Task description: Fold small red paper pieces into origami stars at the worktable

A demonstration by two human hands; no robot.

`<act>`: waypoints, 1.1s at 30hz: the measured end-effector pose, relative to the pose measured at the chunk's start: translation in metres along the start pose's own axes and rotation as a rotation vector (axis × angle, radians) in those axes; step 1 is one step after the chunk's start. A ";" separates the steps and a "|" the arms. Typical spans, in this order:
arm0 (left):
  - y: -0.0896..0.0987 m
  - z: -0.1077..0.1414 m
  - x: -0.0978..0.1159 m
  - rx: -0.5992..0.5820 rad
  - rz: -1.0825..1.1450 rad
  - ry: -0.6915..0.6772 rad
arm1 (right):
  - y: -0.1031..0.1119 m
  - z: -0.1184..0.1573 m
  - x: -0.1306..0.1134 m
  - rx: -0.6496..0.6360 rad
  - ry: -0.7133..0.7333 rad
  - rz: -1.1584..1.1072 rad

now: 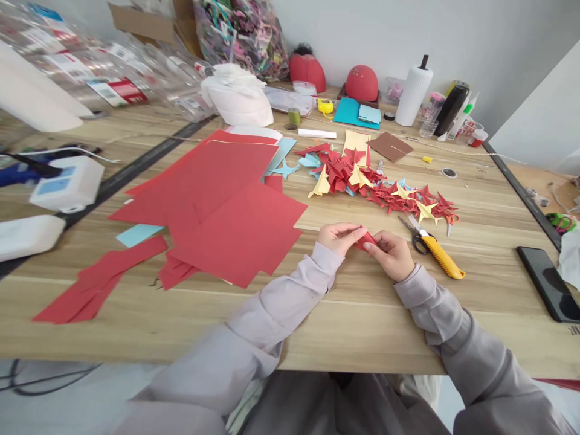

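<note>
My left hand [338, 237] and my right hand [392, 255] meet above the wooden table [362, 320], pinching a small folded piece of red paper [366, 240] between their fingertips. Just right of my right hand lie black-handled scissors [419, 238] and a yellow utility knife [439, 257]. Beyond my hands spreads a heap of folded red, yellow and blue paper shapes [367, 178]. Large red paper sheets [226, 205] overlap to the left of my left hand.
Red paper strips [97, 281] lie at the left. A black phone [548, 283] rests near the right edge. Along the back stand a white paper roll [413, 93], red domed objects [361, 83], glue bottles [453, 109] and clear plastic bags [90, 66].
</note>
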State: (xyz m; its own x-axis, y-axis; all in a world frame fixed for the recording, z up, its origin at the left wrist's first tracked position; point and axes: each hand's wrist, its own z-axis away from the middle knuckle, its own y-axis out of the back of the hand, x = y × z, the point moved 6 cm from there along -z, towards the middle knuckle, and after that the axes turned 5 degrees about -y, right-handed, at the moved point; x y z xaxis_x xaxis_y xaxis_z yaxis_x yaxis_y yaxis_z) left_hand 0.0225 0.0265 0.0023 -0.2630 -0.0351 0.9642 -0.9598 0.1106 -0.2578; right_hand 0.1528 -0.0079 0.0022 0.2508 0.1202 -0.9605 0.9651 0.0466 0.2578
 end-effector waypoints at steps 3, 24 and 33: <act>0.002 0.000 0.003 0.016 -0.055 -0.033 | -0.002 0.000 -0.004 -0.033 -0.018 -0.074; -0.005 -0.003 0.011 -0.142 -0.041 -0.148 | 0.000 -0.004 0.000 -0.089 -0.127 -0.244; -0.002 -0.005 0.010 -0.201 -0.109 -0.191 | -0.001 -0.003 -0.001 -0.098 -0.125 -0.248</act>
State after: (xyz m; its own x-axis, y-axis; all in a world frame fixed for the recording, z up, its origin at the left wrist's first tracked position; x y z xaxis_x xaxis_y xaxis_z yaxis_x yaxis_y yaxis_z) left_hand 0.0222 0.0308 0.0131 -0.1912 -0.2416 0.9514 -0.9500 0.2894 -0.1174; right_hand 0.1516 -0.0052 0.0028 0.0217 -0.0292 -0.9993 0.9877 0.1554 0.0169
